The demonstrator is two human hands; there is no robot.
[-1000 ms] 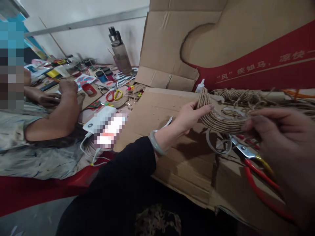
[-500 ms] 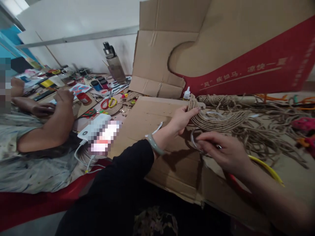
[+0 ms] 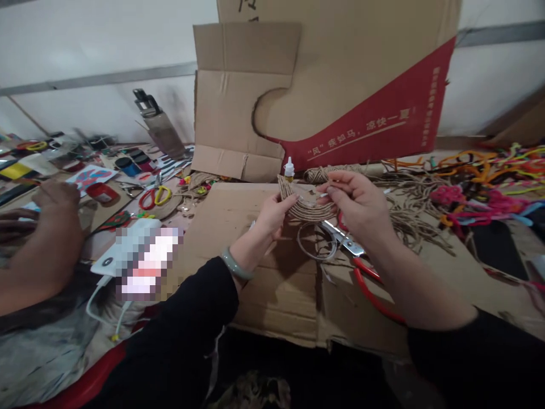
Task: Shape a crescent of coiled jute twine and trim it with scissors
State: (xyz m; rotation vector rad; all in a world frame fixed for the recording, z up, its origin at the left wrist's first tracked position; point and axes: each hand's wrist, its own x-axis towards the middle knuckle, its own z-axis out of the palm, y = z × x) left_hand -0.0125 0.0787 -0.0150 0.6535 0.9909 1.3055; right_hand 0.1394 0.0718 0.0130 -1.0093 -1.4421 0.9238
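My left hand is closed around the left end of a curved band of brown twine rows, thumb on top. At the band's right end my right hand is pinched shut. A small whitish bit shows at its fingertips, but what it grips is hidden. Just below the band, a thin, clear, ring-shaped coil lies on the cardboard sheet. Scissors with red handles lie under my right forearm, their metal blades pointing up-left. Behind the band stands a small white-capped glue bottle.
Upright cardboard backs the table. Loose twine and bright pipe cleaners lie to the right, near a dark phone. On the left are a power bank, red-and-yellow scissors, a tilted bottle and a co-worker's arm.
My right hand has let go of the clear ring, which now lies on the cardboard, and has moved up to the band's right end. My left hand still holds the band. The view has swung right.
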